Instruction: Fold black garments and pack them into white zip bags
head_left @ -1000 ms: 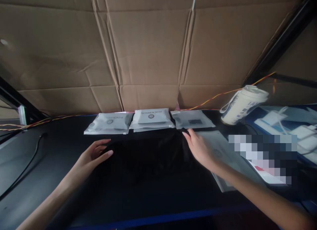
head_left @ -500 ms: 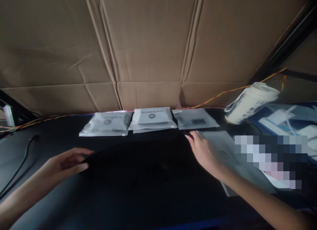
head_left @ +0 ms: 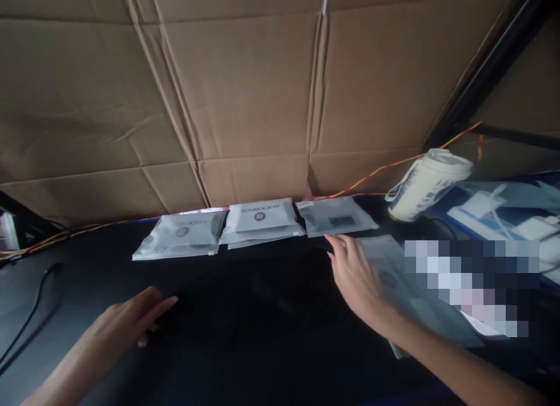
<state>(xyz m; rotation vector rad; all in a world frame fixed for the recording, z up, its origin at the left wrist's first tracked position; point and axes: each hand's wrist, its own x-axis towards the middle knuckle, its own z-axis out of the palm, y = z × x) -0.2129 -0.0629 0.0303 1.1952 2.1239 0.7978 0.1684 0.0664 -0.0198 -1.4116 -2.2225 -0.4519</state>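
Note:
A black, soft-looking piece of cloth [head_left: 258, 301] lies spread between my hands, its outline almost lost against the black table. At its left end, my left hand [head_left: 126, 321] is closed, thumb and fingers gripping the edge. My right hand [head_left: 356, 277] is closed at the upper right corner, fingertips pinching the cloth. Just beyond them sit flat, frosted zip pouches: a left one [head_left: 181, 237], a printed middle stack [head_left: 261, 219] and a right one [head_left: 336, 216] with a dark label. Partly under my right forearm is a larger frosted bag [head_left: 387, 260].
A cream tumbler [head_left: 431, 184] with a strap leans at the back right, near white chargers [head_left: 494, 210] on a blue surface. A cardboard wall [head_left: 245, 91] closes off the back. Yellow-red wires run along its foot. A black cable [head_left: 37, 301] lies at left.
My left hand has turned over and lowered a little, moving slightly right. The cloth lies lower and flatter. My right hand stays near the same corner. The view has tilted up slightly.

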